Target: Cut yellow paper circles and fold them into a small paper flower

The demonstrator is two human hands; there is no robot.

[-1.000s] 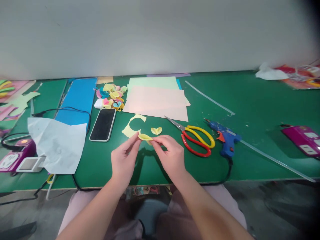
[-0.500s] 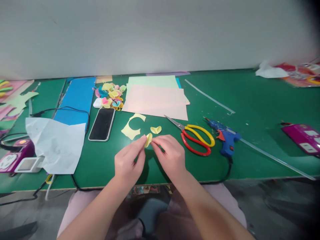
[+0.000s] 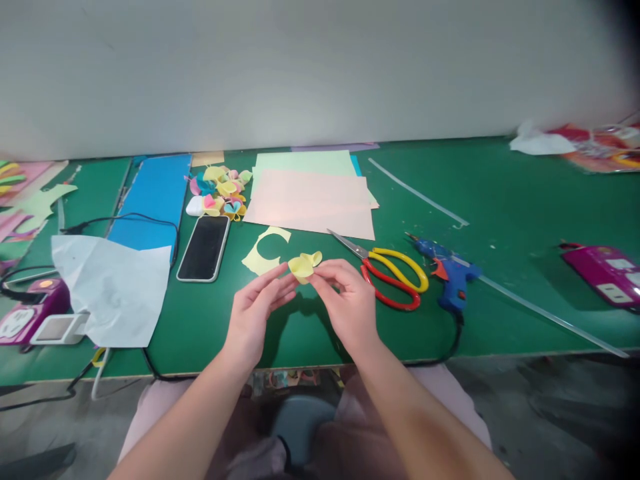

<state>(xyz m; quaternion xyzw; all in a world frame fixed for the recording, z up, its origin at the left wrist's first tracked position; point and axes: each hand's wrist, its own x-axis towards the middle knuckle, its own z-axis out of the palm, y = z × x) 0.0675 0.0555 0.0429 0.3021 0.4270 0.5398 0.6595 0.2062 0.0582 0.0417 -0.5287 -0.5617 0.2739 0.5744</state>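
Pinching a yellow petal [image 3: 301, 267] btwn thumb & forefinger, the R hand [image 3: 349, 300] has its fingers clamped on the lower R corner of it. The petal is held up a bit above the green worktop [image 3: 500, 257], roughly mid-view, curved open & facing up. The L hand [image 3: 254, 312] is on the other side, fingers loosely parted, tips right by the petal's L edge; can't tell if they're touching. A 2nd petal [image 3: 317, 257], also yellow, shows just behind & partly hidden; can't tell if the two touch. Step in hand is prob. shaping or turning the petal by hand, b/c no tool's in use: scissors [image 3: 369, 256] lie w/ blades ajar just past the R hand, glue gun [image 3: 453, 283] on its side beyond them. Cutting looks done for this piece, judging by the offcut [image 3: 257, 261] w/ a round gap, nr the L fingers. IMO the next move calls for a light touch: keep the R pinch at the corner, steady the L edge w/o creasing the curve. Thin paper would prob. dent if squeezed. Phone [image 3: 205, 249] & a heap of paper bits [image 3: 226, 189] sit farther L, card sheets [image 3: 310, 203] behind.
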